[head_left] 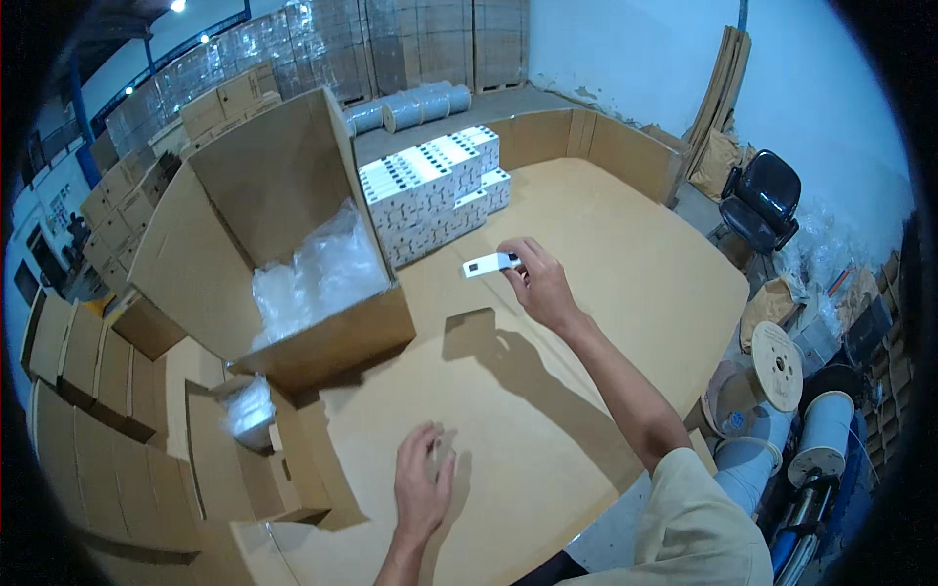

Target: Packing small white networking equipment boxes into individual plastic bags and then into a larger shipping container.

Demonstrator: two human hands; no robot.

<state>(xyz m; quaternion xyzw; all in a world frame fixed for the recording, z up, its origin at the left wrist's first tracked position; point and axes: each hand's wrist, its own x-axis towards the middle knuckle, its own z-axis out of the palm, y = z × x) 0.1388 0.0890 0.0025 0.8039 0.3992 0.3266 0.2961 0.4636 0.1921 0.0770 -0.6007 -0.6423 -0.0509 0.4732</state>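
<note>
brown cardboard cartons point(88, 459) stand in a curved row along the left rim of the view. beside them, a small open carton point(217, 459) contains a bundle of clear plastic point(250, 410). next, a large open carton point(278, 166), its walls raised, holds crumpled clear plastic bags point(318, 269). behind it, wound reels point(420, 107) lie on their sides on the floor. the left hand point(423, 483) hovers over the near part of the tan worktop point(625, 264), fingers loosely bent, with a wide gap between thumb and forefinger. farther back, white boxes with dark marks point(430, 190) form a stepped stack just beside the large carton. right of centre, a slim white box point(486, 266) is held above the worktop, in front of the stack and apart from it; the right hand point(539, 285) pinches its right end between thumb and fingers. at far right, a black chair point(762, 200) stands near the wall, and a flanged cable reel point(777, 366) leans among clutter.
</note>
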